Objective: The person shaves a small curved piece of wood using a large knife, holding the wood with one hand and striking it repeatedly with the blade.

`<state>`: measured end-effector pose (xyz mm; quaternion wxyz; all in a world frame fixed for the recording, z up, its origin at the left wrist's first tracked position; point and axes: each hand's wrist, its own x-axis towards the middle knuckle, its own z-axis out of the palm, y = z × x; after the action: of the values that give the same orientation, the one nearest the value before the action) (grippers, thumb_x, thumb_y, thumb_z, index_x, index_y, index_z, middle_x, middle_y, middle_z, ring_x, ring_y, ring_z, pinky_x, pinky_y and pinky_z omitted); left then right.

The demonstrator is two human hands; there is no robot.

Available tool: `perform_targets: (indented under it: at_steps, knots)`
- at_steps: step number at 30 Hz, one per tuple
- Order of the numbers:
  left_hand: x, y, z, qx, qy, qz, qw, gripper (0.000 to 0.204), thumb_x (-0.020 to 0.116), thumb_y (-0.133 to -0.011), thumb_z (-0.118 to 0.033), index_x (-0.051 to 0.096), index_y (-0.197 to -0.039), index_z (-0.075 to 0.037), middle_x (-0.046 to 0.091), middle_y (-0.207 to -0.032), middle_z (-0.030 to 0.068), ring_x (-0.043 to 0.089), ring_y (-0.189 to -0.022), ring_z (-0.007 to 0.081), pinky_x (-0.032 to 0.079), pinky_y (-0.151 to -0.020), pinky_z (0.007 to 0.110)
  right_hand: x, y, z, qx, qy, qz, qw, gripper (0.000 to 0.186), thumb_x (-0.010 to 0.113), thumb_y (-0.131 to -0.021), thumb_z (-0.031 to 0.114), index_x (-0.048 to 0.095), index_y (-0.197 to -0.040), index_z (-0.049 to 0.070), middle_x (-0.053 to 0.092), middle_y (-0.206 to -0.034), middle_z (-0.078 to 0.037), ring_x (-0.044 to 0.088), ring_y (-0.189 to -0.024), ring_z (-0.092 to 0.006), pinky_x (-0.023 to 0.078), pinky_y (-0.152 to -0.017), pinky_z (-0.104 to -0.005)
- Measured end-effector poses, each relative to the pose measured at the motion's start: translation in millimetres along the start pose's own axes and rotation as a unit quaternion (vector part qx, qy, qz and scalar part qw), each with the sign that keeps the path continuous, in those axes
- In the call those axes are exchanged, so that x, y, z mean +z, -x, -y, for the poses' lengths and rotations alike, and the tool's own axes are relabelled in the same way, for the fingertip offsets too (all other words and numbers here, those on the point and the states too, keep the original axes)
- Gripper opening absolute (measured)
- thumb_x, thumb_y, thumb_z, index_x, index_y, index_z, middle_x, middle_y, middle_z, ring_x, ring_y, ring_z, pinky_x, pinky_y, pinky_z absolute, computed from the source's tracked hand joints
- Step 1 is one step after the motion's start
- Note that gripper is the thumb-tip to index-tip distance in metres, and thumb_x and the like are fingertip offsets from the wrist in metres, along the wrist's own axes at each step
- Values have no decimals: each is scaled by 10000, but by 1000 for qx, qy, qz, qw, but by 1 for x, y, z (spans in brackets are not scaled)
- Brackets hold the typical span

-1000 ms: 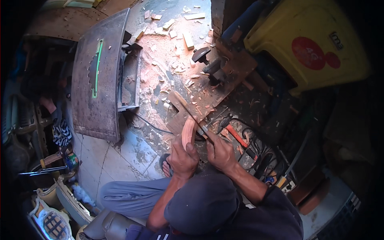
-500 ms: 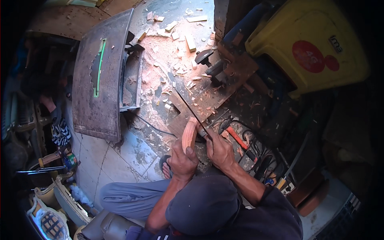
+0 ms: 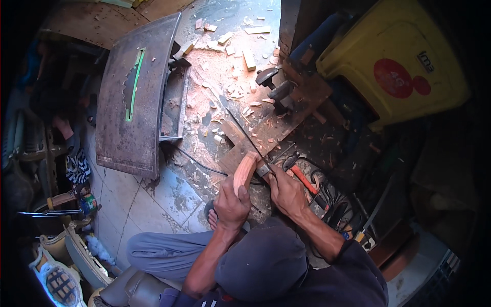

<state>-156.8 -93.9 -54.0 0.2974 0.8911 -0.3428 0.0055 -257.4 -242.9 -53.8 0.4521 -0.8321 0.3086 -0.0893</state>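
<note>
My left hand (image 3: 232, 204) is wrapped round a curved, pale reddish piece of wood (image 3: 244, 174), which stands up from the fist over a brown wooden board (image 3: 232, 157). My right hand (image 3: 289, 193) is closed on the handle end of a long, thin, dark bladed tool (image 3: 243, 130), which slants forward and left alongside the wood. Whether blade and wood touch I cannot tell. An orange-handled hammer (image 3: 304, 178) lies just right of my right hand among black cables. A dark metal clamp-like fixture (image 3: 279, 94) sits at the board's far end.
A rusty table saw (image 3: 123, 146), its slot edged in green, stands at the left. Offcuts and shavings (image 3: 248, 59) litter the floor ahead. A yellow plastic item (image 3: 399, 36) is upper right. Chair frames (image 3: 76, 256) are lower left; a dark-capped head (image 3: 261, 258) fills the bottom centre.
The long tool's tip has slid forward and slightly left. My right hand has shifted a little forward and right. The surroundings sit slightly further right in the view.
</note>
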Motion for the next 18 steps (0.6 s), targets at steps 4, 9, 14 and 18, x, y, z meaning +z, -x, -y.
perform_targets:
  at_steps: [4, 9, 14, 18]
  knots:
    - [3, -3, 0, 12, -11, 7, 1000, 373, 595, -1014, -240, 575, -1218, 71, 654, -968, 259, 684, -739, 445, 568, -601, 466, -1, -14, -21, 11, 65, 66, 996, 352, 635, -945, 70, 627, -1294, 29, 721, -921, -266, 721, -824, -439, 591, -707, -489]
    - [-1, 10, 4, 20, -7, 0, 1000, 358, 591, -1015, -231, 566, -1225, 57, 654, -971, 263, 682, -759, 460, 566, -621, 479, -8, -15, -13, -92, -8, -34, 995, 336, 628, -946, 125, 622, -1275, 54, 727, -977, -239, 721, -844, -422, 588, -701, -489]
    - [0, 2, 6, 10, 24, -35, 999, 349, 535, -1058, -259, 547, -1235, 43, 662, -953, 243, 688, -709, 390, 560, -593, 438, -1, -12, -37, 6, 139, 85, 987, 413, 629, -943, 156, 619, -1345, 59, 735, -1000, -213, 719, -840, -422, 582, -724, -514]
    - [-14, -7, 16, -316, 251, 38, 914, 376, 438, -1122, -342, 516, -1237, 7, 670, -920, 158, 666, -622, 209, 526, -508, 309, -12, -14, -43, -1, 111, 13, 994, 425, 640, -955, 218, 620, -1339, 36, 726, -960, -251, 716, -829, -449, 576, -731, -537]
